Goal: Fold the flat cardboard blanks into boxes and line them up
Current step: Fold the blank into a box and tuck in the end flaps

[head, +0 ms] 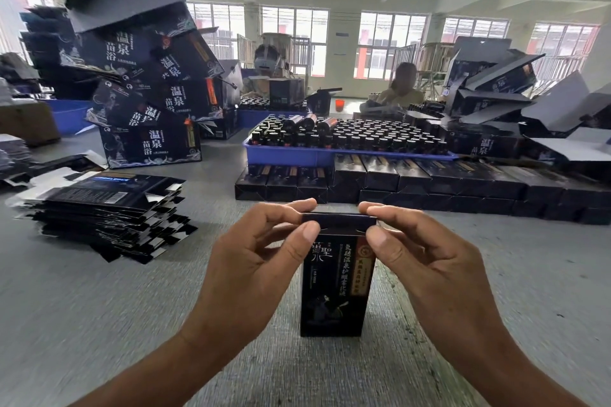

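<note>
- We see a tall, narrow black cardboard box (334, 287) printed with white and gold characters, standing upright on the grey woven table surface (99, 307), near the lower middle of the view.
- Our left hand (251, 261) pinches the left end of the box's top flap, thumb on the near side and index finger curled over the far edge.
- Our right hand (426, 261) pinches the right end of the same flap in a mirrored way, thumb in front, index finger across the top.
- The flap lies folded over the box's upper opening; whether it is fully tucked in we cannot tell.
- To the left on the table lies a loose stack of flat black cardboard blanks (105, 211), fanned and uneven, well apart from the box.
- Beyond the box, a row of finished black boxes (413, 185) lies side by side in two layers, stretching to the right edge.
- On that row rests a blue plastic tray (297, 155) filled with small dark bottles (363, 135) with black caps.
- At the far left, large black printed cartons (148, 102) are piled in a leaning heap; a similar pile of opened cartons (515, 99) stands at the far right.
- Two people sit at the far side of the table, below a row of windows.
</note>
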The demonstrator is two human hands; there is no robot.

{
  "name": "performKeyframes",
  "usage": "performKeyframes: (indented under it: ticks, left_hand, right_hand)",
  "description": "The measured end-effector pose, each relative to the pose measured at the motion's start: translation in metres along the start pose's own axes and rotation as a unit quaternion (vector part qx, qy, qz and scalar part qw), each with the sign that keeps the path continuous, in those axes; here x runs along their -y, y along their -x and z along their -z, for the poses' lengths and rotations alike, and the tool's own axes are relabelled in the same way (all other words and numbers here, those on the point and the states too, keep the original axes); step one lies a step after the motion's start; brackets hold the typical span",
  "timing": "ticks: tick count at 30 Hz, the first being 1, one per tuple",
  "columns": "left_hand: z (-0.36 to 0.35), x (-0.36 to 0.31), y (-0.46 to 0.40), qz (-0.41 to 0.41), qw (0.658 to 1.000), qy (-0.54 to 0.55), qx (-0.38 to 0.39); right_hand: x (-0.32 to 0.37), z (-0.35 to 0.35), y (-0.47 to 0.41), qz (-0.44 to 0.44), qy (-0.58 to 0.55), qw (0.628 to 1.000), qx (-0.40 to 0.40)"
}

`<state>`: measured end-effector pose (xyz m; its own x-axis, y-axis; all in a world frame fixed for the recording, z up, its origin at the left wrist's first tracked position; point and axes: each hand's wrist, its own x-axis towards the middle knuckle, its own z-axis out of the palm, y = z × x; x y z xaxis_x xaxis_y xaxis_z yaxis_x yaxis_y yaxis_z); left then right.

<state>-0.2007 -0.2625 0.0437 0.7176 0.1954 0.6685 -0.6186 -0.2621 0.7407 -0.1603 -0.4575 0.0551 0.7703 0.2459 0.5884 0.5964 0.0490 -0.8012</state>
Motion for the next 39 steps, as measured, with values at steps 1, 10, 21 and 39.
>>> performKeyframes:
  ticks: [1,10,21,39]
  left_hand:
    - [0.000,0.000,0.000,0.003,1.000,0.007,-0.001]
    - [0.002,-0.003,0.001,-0.048,0.996,-0.075,0.001]
    - [0.004,-0.002,-0.001,-0.051,0.996,-0.065,0.018]
    - [0.006,0.008,-0.004,-0.187,0.966,-0.175,0.024]
  right_hand:
    - [0.000,0.000,0.000,0.000,0.001,1.000,0.000]
    - [0.000,0.000,0.001,-0.003,-0.005,1.000,0.006]
    - [-0.002,0.002,0.000,0.000,-0.026,1.000,0.010]
    - [-0.020,-0.001,-0.003,0.157,0.200,0.967,-0.026]
